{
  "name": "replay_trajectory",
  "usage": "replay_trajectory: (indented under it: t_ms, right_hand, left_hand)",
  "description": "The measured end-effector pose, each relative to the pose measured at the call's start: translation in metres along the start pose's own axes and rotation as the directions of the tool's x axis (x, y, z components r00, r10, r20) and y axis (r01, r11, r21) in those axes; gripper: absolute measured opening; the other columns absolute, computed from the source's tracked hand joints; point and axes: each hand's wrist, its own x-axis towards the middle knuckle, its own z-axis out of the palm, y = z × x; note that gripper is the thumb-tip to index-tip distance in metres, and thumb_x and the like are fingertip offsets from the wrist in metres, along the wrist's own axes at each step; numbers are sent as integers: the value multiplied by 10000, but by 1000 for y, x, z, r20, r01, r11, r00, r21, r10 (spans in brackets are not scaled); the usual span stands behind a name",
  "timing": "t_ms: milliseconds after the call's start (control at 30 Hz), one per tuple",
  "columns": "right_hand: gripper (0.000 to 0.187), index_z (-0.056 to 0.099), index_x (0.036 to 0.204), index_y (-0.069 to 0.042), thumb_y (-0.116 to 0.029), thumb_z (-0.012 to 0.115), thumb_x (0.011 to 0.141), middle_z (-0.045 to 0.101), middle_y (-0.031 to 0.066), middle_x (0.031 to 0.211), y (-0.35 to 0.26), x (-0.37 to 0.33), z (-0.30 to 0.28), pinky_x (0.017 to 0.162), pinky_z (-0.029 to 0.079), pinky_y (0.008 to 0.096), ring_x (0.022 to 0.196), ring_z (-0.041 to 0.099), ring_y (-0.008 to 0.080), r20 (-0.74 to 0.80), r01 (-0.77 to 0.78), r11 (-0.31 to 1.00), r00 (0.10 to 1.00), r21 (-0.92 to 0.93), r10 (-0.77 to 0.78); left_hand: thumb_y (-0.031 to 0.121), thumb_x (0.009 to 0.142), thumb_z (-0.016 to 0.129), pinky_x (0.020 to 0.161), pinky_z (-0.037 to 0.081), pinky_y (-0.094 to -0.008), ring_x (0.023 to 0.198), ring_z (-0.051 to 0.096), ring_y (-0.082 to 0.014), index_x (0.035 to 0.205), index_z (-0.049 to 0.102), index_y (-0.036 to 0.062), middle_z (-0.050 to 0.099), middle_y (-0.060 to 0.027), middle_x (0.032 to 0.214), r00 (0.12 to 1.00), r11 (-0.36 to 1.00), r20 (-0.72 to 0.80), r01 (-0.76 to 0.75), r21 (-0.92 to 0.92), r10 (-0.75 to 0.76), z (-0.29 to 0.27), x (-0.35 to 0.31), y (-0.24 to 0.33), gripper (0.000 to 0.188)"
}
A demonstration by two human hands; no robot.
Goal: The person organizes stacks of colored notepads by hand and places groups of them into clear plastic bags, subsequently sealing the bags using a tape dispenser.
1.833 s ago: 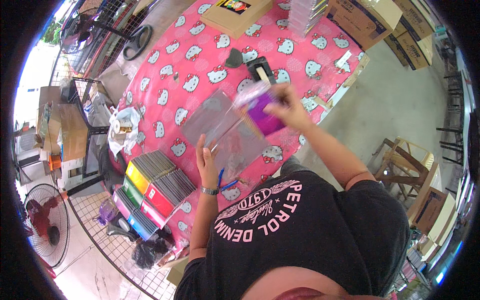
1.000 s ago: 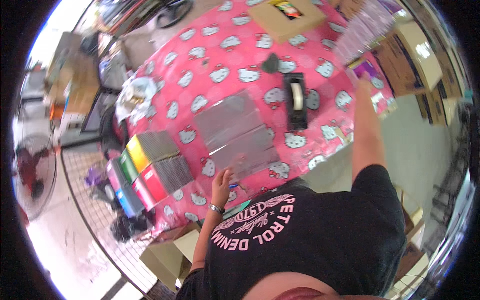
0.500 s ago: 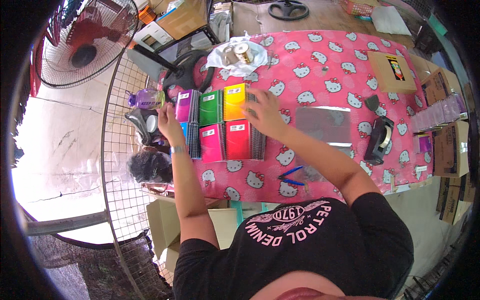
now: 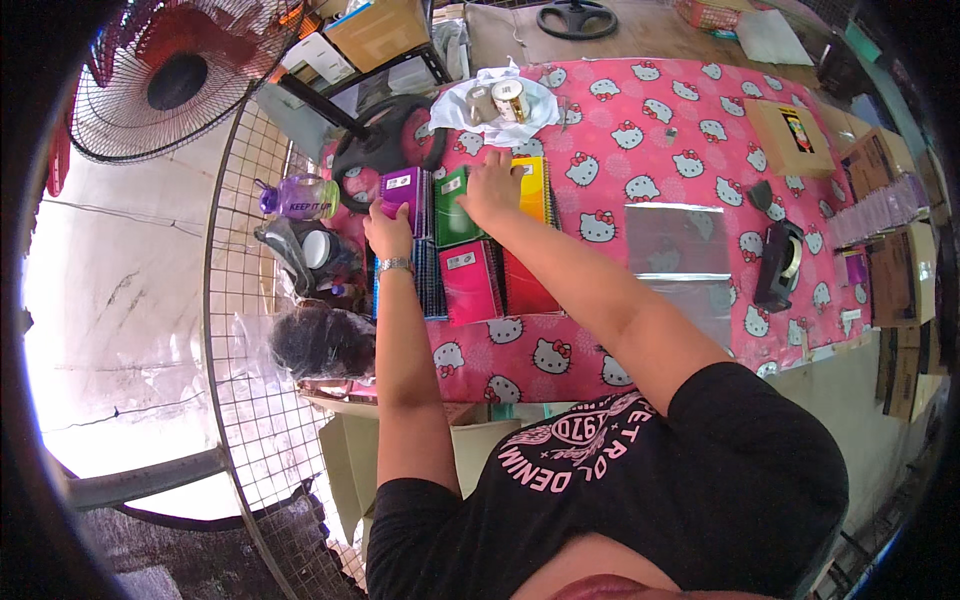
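Spiral notebooks stand in two rows of stacks on the table. The far row has a purple notebook (image 4: 400,186), a green notebook (image 4: 458,222) and a yellow notebook (image 4: 534,190); nearer are a pink notebook (image 4: 470,285), a red notebook (image 4: 528,288) and a mostly hidden blue-edged stack (image 4: 425,285). My left hand (image 4: 388,232) rests at the near left edge of the purple notebook, thumb apart from the bent fingers. Across the green and yellow notebooks lies my right hand (image 4: 490,190), fingers spread, partly covering both.
Clear plastic sheets (image 4: 675,240) and a black tape dispenser (image 4: 778,265) lie to the right. A cardboard box (image 4: 790,140) sits far right. Behind the notebooks is a white plastic bag (image 4: 540,112) holding a roll. A purple bottle (image 4: 300,197) and wire mesh (image 4: 235,350) are left.
My right hand has moved left from the yellow notebook's right side onto the green and yellow covers. My left hand has come against the purple notebook. The view has shifted slightly.
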Motion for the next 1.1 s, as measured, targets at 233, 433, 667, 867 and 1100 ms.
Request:
replay_trajectory:
  t_ms: [233,433,667,867,1100]
  right_hand:
    - [481,624,1032,-63,-389,726,694,606,155,1079,55,-22,-18,862,414,525,1092,505,344,73,-350,886,936,304,345]
    - [494,560,1054,-35,-333,731,699,613,148,917,65,-19,-9,785,449,486,925,573,335,-211,-174,974,956,146,202]
    - [475,512,1003,-5,-210,762,655,595,155,925,49,8,-50,717,483,386,783,596,315,-199,101,672,977,734,70]
    - [615,491,1102,14,-376,756,706,570,167,954,30,-40,-88,757,474,358,846,580,257,-32,77,475,994,876,-103]
    - [602,530,1009,54,-463,692,745,531,246,1022,128,-129,-10,808,458,447,965,553,375,49,63,964,996,259,-78]
  left_hand:
    - [357,704,723,899,417,-455,1062,502,-385,1232,496,93,513,-210,1161,993,937,-115,43,347,-4,-24,-10,19,632]
    - [125,751,603,734,482,-324,805,602,-236,1055,578,-2,616,-146,906,980,959,104,-139,-246,168,-67,9,51,330]
    - [31,865,519,791,474,-332,893,582,-187,1099,446,36,583,-80,1025,945,350,328,311,-884,-12,-91,-70,48,246]
    - [98,899,536,794,528,-383,979,605,-237,1193,445,49,585,-105,1099,723,-164,672,691,-704,161,-110,-121,99,312]
    - [170,902,544,804,536,-436,992,606,-279,1269,417,46,551,-138,1177,758,-198,653,639,-743,-4,-98,-222,54,408]
